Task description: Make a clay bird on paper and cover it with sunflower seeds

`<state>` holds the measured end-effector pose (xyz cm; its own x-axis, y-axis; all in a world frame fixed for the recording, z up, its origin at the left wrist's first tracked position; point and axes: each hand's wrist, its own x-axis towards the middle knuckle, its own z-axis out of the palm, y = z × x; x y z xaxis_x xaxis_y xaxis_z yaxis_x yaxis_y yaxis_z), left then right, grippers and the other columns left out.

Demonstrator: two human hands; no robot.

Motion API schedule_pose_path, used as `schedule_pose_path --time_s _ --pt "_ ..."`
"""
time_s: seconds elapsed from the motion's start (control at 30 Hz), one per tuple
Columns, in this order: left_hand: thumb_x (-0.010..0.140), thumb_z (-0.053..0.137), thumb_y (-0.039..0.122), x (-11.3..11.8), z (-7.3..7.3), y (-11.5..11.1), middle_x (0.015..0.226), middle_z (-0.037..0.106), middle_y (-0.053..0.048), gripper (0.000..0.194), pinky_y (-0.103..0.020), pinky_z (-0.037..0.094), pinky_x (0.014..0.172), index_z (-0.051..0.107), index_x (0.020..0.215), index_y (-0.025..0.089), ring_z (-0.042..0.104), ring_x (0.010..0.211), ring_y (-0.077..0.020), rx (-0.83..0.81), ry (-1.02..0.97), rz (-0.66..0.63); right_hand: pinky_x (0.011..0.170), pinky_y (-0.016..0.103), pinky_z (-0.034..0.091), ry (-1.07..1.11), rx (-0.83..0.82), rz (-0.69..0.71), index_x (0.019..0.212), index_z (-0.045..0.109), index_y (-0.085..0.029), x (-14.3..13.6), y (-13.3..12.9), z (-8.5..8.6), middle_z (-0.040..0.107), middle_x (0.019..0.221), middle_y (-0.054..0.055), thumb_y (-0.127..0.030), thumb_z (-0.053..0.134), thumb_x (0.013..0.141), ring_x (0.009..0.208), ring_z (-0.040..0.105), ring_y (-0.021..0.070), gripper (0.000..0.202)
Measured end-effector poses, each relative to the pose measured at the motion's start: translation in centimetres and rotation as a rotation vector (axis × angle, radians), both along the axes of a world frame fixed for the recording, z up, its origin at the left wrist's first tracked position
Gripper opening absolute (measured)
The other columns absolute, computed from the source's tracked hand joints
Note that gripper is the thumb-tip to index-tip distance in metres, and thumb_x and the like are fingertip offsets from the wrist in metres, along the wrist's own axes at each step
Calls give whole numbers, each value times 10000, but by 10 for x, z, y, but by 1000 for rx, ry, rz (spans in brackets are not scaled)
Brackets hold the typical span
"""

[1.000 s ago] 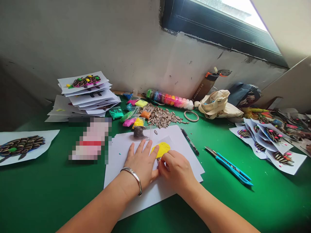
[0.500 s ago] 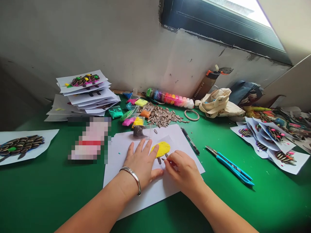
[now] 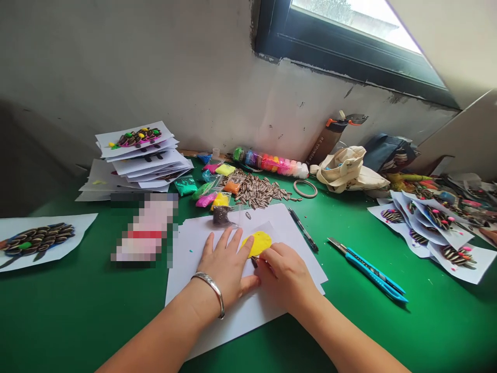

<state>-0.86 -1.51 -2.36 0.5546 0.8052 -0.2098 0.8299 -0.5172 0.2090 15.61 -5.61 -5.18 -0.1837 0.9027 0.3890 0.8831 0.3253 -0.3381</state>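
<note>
A flattened yellow clay shape (image 3: 259,244) lies on white paper (image 3: 190,311) in front of me. My left hand (image 3: 226,264) rests flat on the paper with its fingers spread, the index fingertip at the clay's left edge. Just below and right of the clay, my right hand (image 3: 283,269) has its thumb and fingers pinched together. A dark sunflower seed (image 3: 254,262) shows at those fingertips, against the clay's lower edge. Whether the fingers grip this seed or another small thing is hidden.
Behind the paper lie clay packets (image 3: 233,185) and a seed pile (image 3: 262,191). A pen (image 3: 303,229) and blue cutter (image 3: 368,267) with bare blade lie right. Stacked cards (image 3: 145,166) stand back left; more cards (image 3: 427,228) lie right.
My right hand has shifted slightly left along the clay's lower edge and now covers more of the seeds there. The head view has tilted up a little. My left hand stays flat.
</note>
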Motion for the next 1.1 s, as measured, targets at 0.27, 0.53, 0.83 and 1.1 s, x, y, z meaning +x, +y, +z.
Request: schedule_pose_path --time_s 0.27,0.53,0.83,1.1 --pt "815 560 550 -1 3 0 1552 280 -120 750 -638 137 1115 339 1467 253 178 1434 -366 -14 21 -2 597 247 291 -29 -31 -4 646 539 -174 2 -3 3 532 663 13 -115 502 837 628 439 130 203" --pt "825 547 549 0 6 1 1559 261 -119 746 -636 136 1117 327 1472 249 168 1437 -363 -23 44 -10 598 256 274 -104 -11 4 633 530 -177 2 -5 3 531 649 2 -109 545 812 610 424 127 192" --pt "809 555 575 2 7 1 1565 243 -117 772 -625 126 1121 329 1472 249 150 1441 -362 -38 53 -1 665 263 338 4 5 -74 734 592 -178 25 -1 18 549 692 26 -186 463 913 682 489 154 221" --pt "816 563 550 -1 5 6 1565 254 -112 774 -624 122 1118 301 1482 256 148 1441 -361 -33 16 -21 661 267 344 -101 -82 -424 751 596 -204 77 21 18 569 717 12 -268 502 907 711 523 165 193"
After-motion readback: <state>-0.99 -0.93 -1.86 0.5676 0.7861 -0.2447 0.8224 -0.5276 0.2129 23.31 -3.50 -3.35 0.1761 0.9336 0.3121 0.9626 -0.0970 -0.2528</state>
